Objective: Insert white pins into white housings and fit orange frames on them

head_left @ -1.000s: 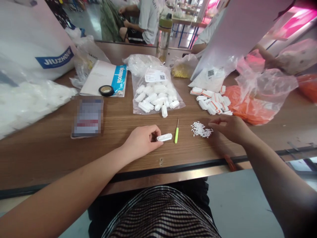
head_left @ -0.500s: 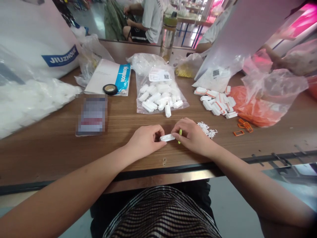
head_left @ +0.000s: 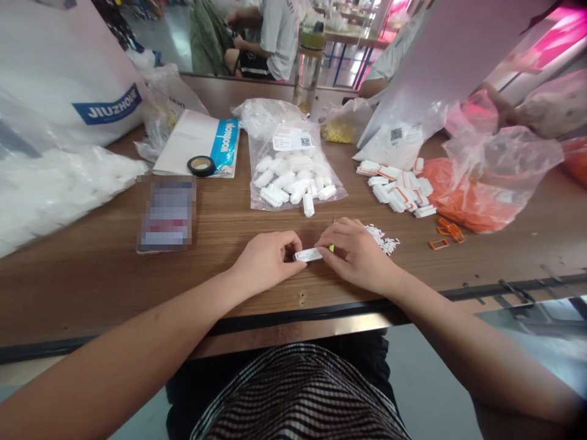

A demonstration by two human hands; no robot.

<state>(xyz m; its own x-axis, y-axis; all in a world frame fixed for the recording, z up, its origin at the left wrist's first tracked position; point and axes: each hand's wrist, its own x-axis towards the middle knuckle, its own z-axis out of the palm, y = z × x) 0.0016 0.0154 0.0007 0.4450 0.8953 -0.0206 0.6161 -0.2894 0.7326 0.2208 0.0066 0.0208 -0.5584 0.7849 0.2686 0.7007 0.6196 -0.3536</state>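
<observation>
Currently, the left hand [head_left: 268, 260] pinches the block [head_left: 307, 255] on or just above the table [head_left: 220, 214]. The right hand [head_left: 358, 253] bunches fingers at its right end, pinching what I cannot tell, partly hiding the tool [head_left: 331, 248]; pins [head_left: 389, 245] lie beside.

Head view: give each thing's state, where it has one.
White block: held
Left hand: pinching block
Right hand: curled at block's right end
Green tool: mostly hidden
Notebook: closed
Tape roll: flat on notebook
Bottle: upright, capped
Phone: flat, screen pixelated
Labelled bag: closure unclear
</observation>
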